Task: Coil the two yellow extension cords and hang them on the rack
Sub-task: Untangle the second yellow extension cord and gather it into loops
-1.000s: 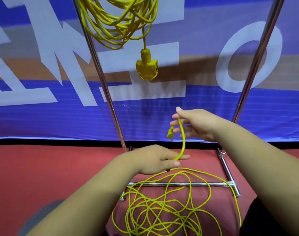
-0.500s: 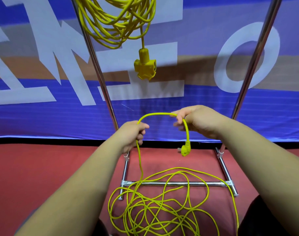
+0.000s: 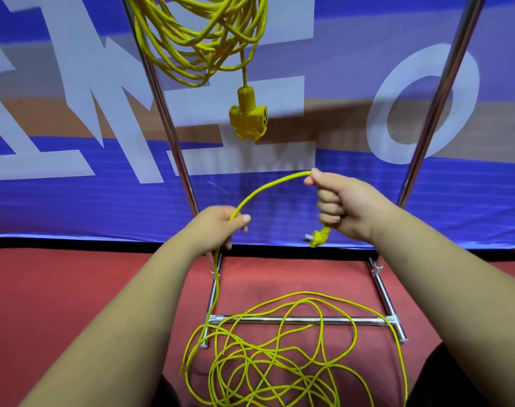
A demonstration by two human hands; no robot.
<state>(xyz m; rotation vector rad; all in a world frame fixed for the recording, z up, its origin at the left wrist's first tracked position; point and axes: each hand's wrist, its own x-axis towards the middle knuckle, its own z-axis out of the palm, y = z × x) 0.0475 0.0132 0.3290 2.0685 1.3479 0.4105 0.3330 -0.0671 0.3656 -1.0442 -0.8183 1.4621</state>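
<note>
seen from the head camera, a blue banner [image 3: 74,201] bore large white letters, an "o" legible at 2 o'clock, the others cut off. the left hand [image 3: 221,227] pinched the loose yellow cord [image 3: 279,181]; the right hand [image 3: 344,207] fisted it above its plug [image 3: 319,237]. the remainder lay tangled at 6 o'clock across the rack [image 3: 164,107] base. a coiled cord [image 3: 197,39] hung at 12 o'clock, its top cropped.

A blue banner [image 3: 74,207] is showing big white letters; only an "O" [image 3: 378,121] is reading clearly, the others being cropped or blocked.
</note>
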